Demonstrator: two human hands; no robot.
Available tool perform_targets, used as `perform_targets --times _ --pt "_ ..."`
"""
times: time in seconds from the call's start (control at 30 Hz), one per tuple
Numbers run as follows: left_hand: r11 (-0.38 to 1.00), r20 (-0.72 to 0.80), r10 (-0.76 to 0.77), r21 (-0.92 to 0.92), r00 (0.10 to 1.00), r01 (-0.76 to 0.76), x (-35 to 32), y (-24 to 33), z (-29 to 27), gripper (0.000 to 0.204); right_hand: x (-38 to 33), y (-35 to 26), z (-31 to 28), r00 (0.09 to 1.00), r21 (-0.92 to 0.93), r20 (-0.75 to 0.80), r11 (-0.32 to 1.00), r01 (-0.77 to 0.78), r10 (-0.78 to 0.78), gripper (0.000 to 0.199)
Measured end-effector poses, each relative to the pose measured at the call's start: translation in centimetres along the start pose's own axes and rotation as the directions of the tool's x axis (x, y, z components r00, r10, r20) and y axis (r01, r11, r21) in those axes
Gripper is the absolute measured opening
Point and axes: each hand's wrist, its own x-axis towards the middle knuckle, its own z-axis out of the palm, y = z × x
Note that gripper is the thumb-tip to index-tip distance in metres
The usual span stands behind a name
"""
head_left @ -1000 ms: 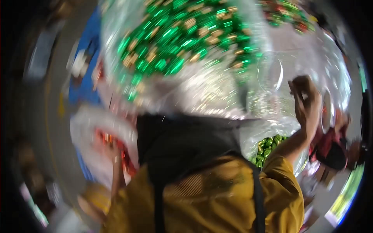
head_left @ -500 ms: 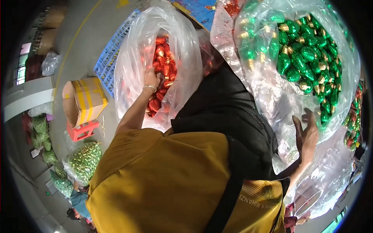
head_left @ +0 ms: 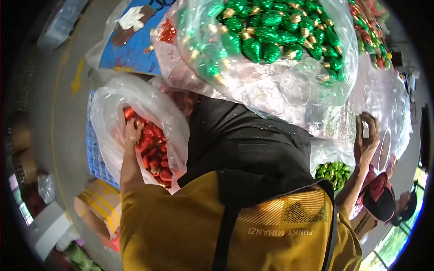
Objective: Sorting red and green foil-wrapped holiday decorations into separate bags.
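My left hand reaches into a clear plastic bag on the left. Its fingers are curled at a shiny red bulb-shaped ornament, partly hidden by the hand. More red ornaments fill the bag's opening. On the right, my right hand is raised with thumb and fingers apart, holding nothing. Below a large clear bag, plastic sheeting spreads toward that hand. Inside the large bag lie glittery green bulb-shaped ornaments with gold caps.
A blue crate stands left of the red bag, near a taped cardboard box. Beyond is a blue tabletop. Smaller green ornaments lie near my right forearm. Another person is at the lower right.
My view has swung right, so both bags appear farther left. My left hand stays in the red bag, now nearer its far end. My right hand has moved away from the green ornaments' bag.
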Motion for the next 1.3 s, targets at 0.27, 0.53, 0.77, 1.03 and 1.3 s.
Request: perform_targets --times 0.27,0.53,0.77,1.03,1.3 --pt "0.191 -0.258 -0.429 -0.962 0.866 -0.193 -3.5 4.5 -2.2 0.020 -26.7 26.1 8.1 0.637 -0.055 -0.263 0.648 -0.760 0.725 0.039" --pt "0.662 -0.462 0.280 -0.542 0.841 -0.518 -3.3 36.2 -20.3 0.011 -44.8 35.0 31.4 0.307 -0.573 0.800 0.808 0.137 0.515 0.021" --pt "0.065 0.141 0.978 0.495 0.153 -0.867 3.5 50.5 -15.3 0.030 -55.8 38.5 38.5 0.285 -0.206 0.957 0.828 0.521 0.059 0.018" --pt "0.220 0.064 0.924 0.717 0.377 -0.662 4.3 52.7 -12.0 0.037 -37.9 23.9 26.7 0.292 -0.146 0.606 0.464 -0.874 0.740 0.044" --pt "-0.069 -0.604 0.554 -0.719 0.572 -0.692 -2.7 58.0 -18.7 0.057 -13.1 5.9 -0.1 0.760 0.418 -0.133 0.731 -0.540 0.637 0.067"
